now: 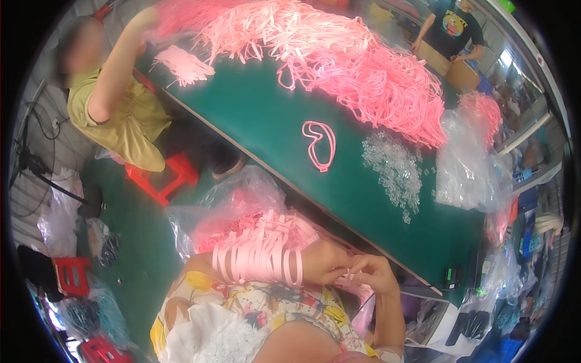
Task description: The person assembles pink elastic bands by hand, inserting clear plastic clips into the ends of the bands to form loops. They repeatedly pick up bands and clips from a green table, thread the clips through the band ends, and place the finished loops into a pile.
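We see a bundle of pink bands [260,254] looped around the left forearm, low in the view and off the surface, just over the lap. The left hand [324,261] and right hand [374,273] meet just beside that bundle, fingertips pinched together on a thin pink strap [350,273]; each grip is narrow and closed on it. Behind the forearm sits a clear plastic bag [242,196] with more pink pieces inside. Beyond it runs the green surface [254,115], where a single pink loop [319,144] lies flat, well apart from the hands. Near that loop is a scatter of small clear clips [393,169], and farther back a large heap of pink straps [339,54]. At the far left edge of the surface a person in an olive shirt [118,109] reaches up into the heap
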`<state>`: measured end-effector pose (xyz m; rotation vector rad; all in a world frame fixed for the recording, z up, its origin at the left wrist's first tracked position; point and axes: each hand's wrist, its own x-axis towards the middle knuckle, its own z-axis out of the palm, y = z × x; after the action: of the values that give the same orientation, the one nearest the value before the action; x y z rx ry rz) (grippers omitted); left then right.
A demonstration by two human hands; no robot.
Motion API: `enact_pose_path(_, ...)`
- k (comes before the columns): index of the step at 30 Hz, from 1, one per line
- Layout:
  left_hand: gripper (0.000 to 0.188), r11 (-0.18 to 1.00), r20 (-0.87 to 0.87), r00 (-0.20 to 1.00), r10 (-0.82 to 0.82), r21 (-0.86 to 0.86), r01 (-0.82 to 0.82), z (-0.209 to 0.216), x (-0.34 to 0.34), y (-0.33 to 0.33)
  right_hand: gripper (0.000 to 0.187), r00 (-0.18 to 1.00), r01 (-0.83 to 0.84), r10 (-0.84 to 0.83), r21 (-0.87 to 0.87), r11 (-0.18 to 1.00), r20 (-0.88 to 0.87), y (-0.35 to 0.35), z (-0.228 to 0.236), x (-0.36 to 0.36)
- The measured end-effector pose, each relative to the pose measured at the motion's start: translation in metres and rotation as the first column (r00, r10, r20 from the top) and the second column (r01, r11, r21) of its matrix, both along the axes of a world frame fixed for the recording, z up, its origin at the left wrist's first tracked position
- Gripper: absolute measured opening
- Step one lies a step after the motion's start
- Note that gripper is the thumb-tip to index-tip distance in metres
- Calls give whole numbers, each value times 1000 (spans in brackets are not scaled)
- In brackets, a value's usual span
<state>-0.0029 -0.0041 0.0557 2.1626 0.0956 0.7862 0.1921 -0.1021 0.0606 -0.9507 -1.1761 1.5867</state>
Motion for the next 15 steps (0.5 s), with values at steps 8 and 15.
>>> enact_pose_path(8, 16, 279, 43, 990, -133, -957, 79, 5, -36, 34, 32, 416, 202, -771, 778, 595, 482, 22, 26, -49)
enact_pose_path(15, 28, 384, 183, 970, 161, -917, 109, 29, -60, 37, 30, 945, 316, -319, 47, 948, 76, 35, 13, -118)
